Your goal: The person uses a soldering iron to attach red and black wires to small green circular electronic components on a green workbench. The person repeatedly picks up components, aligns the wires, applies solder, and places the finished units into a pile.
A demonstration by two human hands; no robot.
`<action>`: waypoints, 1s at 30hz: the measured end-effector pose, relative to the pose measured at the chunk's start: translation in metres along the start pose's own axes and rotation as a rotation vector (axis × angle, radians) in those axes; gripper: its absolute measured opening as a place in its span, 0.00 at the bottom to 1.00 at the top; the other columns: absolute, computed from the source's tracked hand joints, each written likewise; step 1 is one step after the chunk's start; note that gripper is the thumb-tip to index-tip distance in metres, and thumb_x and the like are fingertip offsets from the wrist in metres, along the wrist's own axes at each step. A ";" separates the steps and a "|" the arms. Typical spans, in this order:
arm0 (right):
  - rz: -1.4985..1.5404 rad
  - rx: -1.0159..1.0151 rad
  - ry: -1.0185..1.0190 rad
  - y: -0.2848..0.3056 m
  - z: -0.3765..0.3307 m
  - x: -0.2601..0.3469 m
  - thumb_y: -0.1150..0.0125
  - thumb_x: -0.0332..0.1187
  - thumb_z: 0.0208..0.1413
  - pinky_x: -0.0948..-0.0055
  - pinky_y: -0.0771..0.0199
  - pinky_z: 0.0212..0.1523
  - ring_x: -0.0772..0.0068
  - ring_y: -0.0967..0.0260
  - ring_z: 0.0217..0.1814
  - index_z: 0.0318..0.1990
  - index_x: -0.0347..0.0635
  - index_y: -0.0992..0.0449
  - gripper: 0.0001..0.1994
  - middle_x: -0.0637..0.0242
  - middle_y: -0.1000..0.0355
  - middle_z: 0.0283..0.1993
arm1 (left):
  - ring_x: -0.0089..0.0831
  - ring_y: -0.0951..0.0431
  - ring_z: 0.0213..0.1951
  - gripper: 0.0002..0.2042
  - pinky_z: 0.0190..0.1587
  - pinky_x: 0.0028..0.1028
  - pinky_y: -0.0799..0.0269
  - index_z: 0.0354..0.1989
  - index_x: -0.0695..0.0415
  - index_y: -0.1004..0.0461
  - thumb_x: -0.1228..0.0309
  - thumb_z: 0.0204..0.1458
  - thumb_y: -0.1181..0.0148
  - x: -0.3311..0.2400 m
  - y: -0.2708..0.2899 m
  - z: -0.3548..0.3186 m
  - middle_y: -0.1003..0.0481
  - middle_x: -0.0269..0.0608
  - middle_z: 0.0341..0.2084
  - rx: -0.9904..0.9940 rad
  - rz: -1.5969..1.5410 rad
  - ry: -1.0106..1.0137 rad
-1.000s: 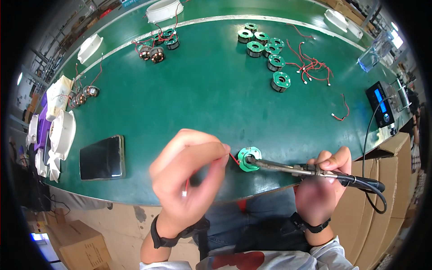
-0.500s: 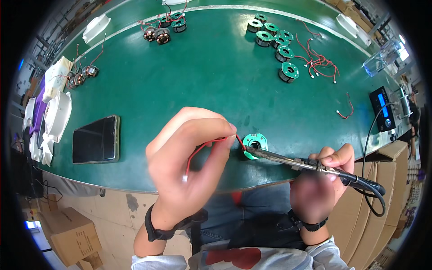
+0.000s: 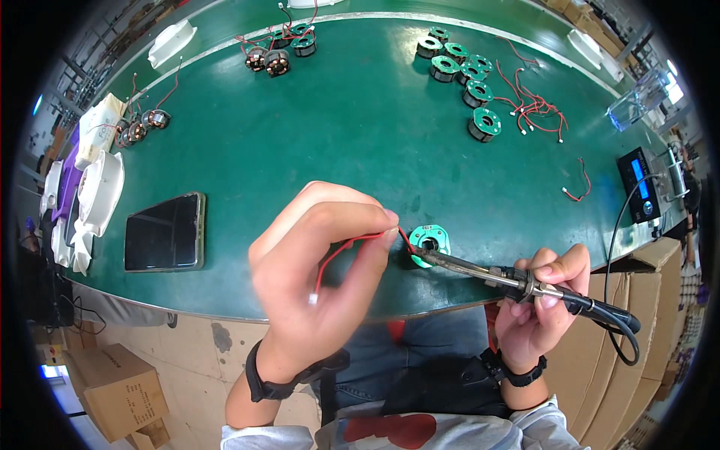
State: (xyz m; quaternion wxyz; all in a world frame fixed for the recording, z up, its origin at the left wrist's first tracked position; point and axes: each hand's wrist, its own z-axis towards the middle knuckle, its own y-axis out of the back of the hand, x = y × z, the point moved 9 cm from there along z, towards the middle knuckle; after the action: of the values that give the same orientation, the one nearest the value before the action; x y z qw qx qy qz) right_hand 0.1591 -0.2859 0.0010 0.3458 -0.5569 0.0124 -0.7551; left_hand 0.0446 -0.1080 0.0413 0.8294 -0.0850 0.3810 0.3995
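Observation:
Between thumb and forefinger, my left hand (image 3: 322, 255) pinches a red wire lead (image 3: 335, 253); its small white plug dangles by the palm. The lead's other end runs down to the left edge of a ring-shaped motor stator with a green circuit board (image 3: 433, 236) on the table. My right hand (image 3: 546, 292) is closed round a soldering iron (image 3: 517, 279) with a metal shaft and black handle. The iron's dark tip lies over the board's near edge, close to the wire end. Whether tip and wire touch is too small to tell.
Several green-topped stators (image 3: 484, 124) and a heap of red leads (image 3: 536, 109) stand at the back right. A black soldering station (image 3: 639, 184) sits right, its cord looping to the iron. A phone (image 3: 165, 232) lies left, near white plastic housings (image 3: 100, 195). Copper-wound motors (image 3: 276, 62) stand far back.
The whole view has shifted slightly. Both hands, the wire and the iron keep nearly the same places relative to the board.

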 end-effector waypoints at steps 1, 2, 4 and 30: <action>-0.003 0.000 0.001 0.000 0.000 0.000 0.41 0.30 0.45 0.85 0.48 0.16 0.84 0.51 0.13 0.29 0.38 0.41 0.12 0.69 0.43 0.18 | 0.29 0.27 0.26 0.09 0.27 0.21 0.31 0.27 0.65 0.29 0.89 0.36 0.44 0.000 0.000 0.000 0.28 0.44 0.24 -0.001 0.004 -0.003; -0.004 -0.005 -0.001 0.001 0.000 0.000 0.41 0.30 0.45 0.85 0.48 0.16 0.84 0.51 0.13 0.29 0.38 0.41 0.12 0.69 0.43 0.18 | 0.29 0.27 0.26 0.09 0.27 0.21 0.31 0.27 0.65 0.29 0.89 0.35 0.44 0.000 0.000 0.000 0.28 0.44 0.23 -0.001 -0.001 0.001; -0.005 0.000 -0.003 0.000 0.000 0.000 0.41 0.30 0.45 0.85 0.48 0.16 0.84 0.51 0.13 0.29 0.38 0.41 0.12 0.69 0.43 0.18 | 0.29 0.27 0.26 0.09 0.27 0.21 0.31 0.27 0.65 0.29 0.89 0.35 0.44 0.000 0.000 0.000 0.28 0.44 0.23 -0.003 -0.002 0.005; 0.017 0.034 0.024 -0.002 0.000 0.001 0.43 0.28 0.44 0.85 0.48 0.15 0.84 0.51 0.14 0.29 0.37 0.41 0.11 0.68 0.43 0.18 | 0.30 0.28 0.25 0.08 0.26 0.21 0.32 0.27 0.65 0.28 0.87 0.35 0.41 -0.004 0.001 0.000 0.28 0.43 0.22 -0.008 0.037 -0.027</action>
State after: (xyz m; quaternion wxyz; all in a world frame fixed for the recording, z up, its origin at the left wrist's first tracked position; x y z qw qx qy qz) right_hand 0.1579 -0.2848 0.0024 0.3612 -0.5417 0.0083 -0.7589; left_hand 0.0418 -0.1096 0.0446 0.8267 -0.0757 0.3697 0.4173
